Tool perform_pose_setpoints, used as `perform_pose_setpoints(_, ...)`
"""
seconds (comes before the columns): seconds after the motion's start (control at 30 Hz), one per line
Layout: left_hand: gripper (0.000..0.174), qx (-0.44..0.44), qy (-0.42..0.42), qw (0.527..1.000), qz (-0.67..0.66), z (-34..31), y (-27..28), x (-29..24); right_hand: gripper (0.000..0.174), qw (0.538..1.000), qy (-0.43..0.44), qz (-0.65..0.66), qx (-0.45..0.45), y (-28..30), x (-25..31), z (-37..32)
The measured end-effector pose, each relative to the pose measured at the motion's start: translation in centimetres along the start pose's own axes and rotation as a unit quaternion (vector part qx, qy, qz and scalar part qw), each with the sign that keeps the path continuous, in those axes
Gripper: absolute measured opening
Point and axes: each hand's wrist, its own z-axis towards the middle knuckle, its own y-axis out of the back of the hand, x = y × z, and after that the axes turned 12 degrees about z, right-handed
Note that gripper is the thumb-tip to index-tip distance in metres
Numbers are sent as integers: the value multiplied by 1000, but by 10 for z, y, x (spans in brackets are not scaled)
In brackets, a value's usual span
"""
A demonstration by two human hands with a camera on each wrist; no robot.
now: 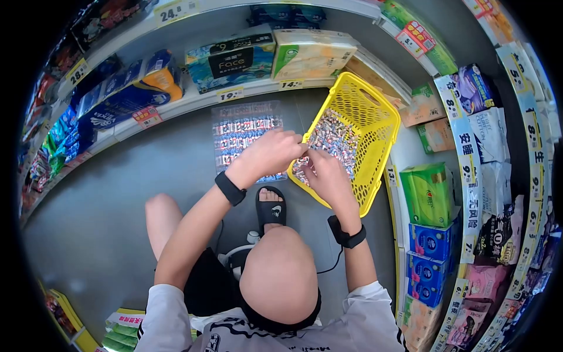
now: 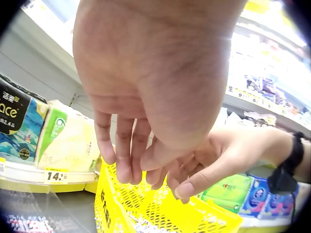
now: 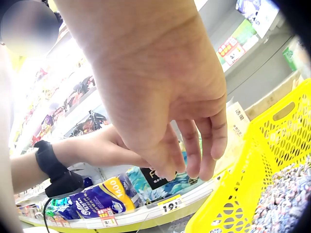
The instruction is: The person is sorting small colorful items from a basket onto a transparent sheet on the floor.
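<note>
My left hand and right hand meet over the left rim of a yellow plastic basket. Many small wrapped pieces, which look like candies, fill its bottom. Left fingers bend downward in the left wrist view, the thumb near the other hand's fingertips. Thumb and forefinger of the right hand come together in the right wrist view, while its other fingers hang loosely bent. I cannot tell whether anything small is pinched between them. On the floor beside the basket lies a clear plastic sheet with rows of similar wrapped pieces.
Shelves curve around the floor on the left, back and right. Tissue packs, including a dark "Face" pack and a green pack, stand on them. A sandalled foot is close to the sheet. A cable hangs from the right wristband.
</note>
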Motion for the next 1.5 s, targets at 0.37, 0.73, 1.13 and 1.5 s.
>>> perform_pose_setpoints(0.37, 19, 76, -36, 994, -74, 114, -66, -49, 28, 988, -127, -91, -15, 67, -74, -21)
perform_pose_setpoints(0.73, 26, 250, 3, 963, -96, 153, -147, -56, 32, 943, -290, -43, 158, 44, -187, -3)
perform_pose_setpoints(1.13, 27, 337, 24, 935, -108, 135, -197, -70, 45, 938, -273, -12, 213, -23, -240, -6)
perform_pose_setpoints(1.5, 26, 365, 55, 927, -66, 119, -189, -83, 43, 941, -263, 20, 214, -20, -233, -11)
